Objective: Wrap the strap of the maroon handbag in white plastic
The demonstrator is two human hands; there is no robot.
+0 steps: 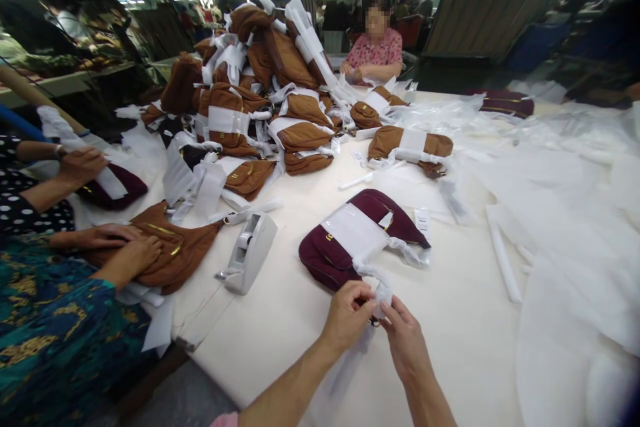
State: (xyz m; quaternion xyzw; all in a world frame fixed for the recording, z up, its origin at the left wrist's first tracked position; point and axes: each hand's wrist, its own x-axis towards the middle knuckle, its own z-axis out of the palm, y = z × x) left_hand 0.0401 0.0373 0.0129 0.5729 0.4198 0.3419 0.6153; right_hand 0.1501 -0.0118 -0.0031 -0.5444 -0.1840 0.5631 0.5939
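A maroon bag (320, 257) lies on the white table in front of me, a band of white tissue paper (356, 230) wrapped around its middle. At its near end, white wrapping paper (383, 290) covers part of the strap, with a bit of dark metal hardware showing below. My left hand (350, 313) pinches this paper from the left, fingers closed. From the right, my right hand (404, 328) grips the same paper between thumb and fingers. Another paper-wrapped strap end (410, 252) sticks out at the bag's right side.
A grey tape dispenser (250, 250) stands left of the bag. Brown bags (285, 60) are heaped at the back. Co-workers' hands (127, 247) rest on a brown bag (185, 253) at left. Another person (377, 47) sits opposite. White sheets (575, 213) cover the right side.
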